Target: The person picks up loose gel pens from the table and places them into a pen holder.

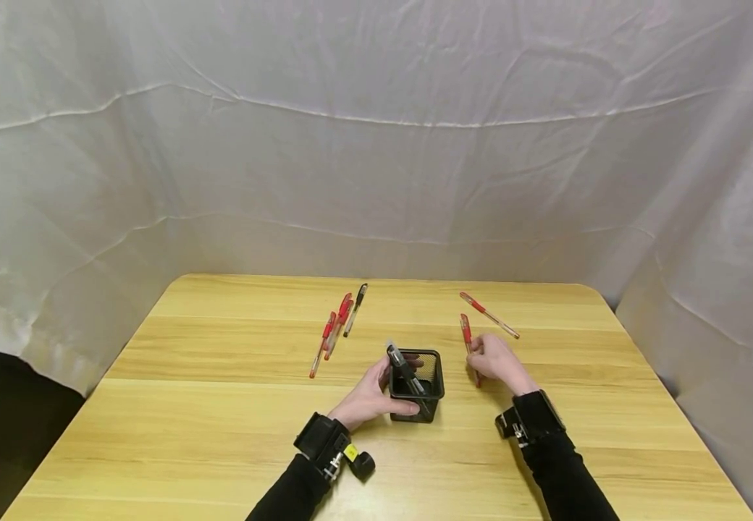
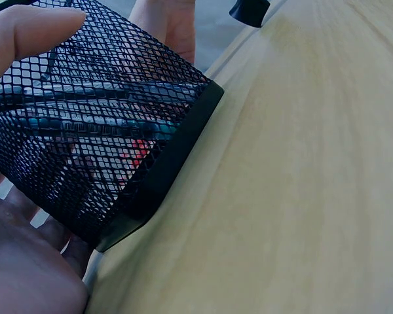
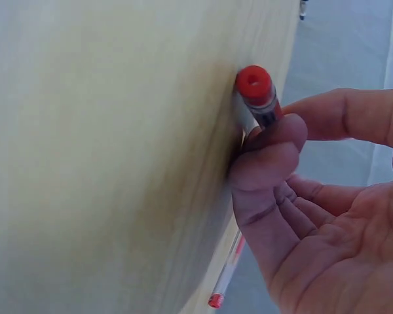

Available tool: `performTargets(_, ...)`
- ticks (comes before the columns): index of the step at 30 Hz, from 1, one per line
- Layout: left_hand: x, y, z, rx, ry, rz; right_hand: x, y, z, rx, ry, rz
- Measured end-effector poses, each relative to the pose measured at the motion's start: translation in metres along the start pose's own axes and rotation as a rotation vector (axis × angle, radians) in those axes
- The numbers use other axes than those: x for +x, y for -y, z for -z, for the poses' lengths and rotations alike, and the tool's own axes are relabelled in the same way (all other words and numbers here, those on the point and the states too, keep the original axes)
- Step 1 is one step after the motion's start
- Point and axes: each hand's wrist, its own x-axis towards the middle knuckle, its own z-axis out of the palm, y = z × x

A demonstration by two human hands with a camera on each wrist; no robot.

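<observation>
My left hand [image 1: 370, 399] grips a black mesh pen holder [image 1: 440, 380], its thumb along the near side and the other fingers round the left and far sides. Black pens [image 1: 406, 370] lean inside, rising above the left rim; the left wrist view shows at least two pens [image 2: 98, 125] through the mesh. To the right of the holder, my right hand [image 1: 497, 359] pinches a red pen [image 1: 465, 329] between thumb and fingers, low over the table. In the right wrist view this pen's red end [image 3: 254, 85] points toward the camera.
Left of the holder, several red pens [image 1: 324, 344] lie close together beside a black pen [image 1: 355, 311]. Another red pen [image 1: 490, 315] lies beyond my right hand. The wooden table [image 1: 207, 434] ends at pale hanging cloth [image 1: 376, 181].
</observation>
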Motion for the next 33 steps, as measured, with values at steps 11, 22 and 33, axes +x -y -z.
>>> performTargets(11,0.001,0.004,0.002,0.001,0.002,-0.016,-0.014,0.001,0.0,0.166,-0.065,-0.003)
performTargets(22,0.001,0.003,0.001,0.005,0.002,-0.002,-0.03,0.007,-0.003,0.207,-0.203,0.11)
performTargets(33,0.002,0.006,0.0,-0.02,-0.002,-0.026,-0.039,0.014,-0.009,0.305,-0.389,0.26)
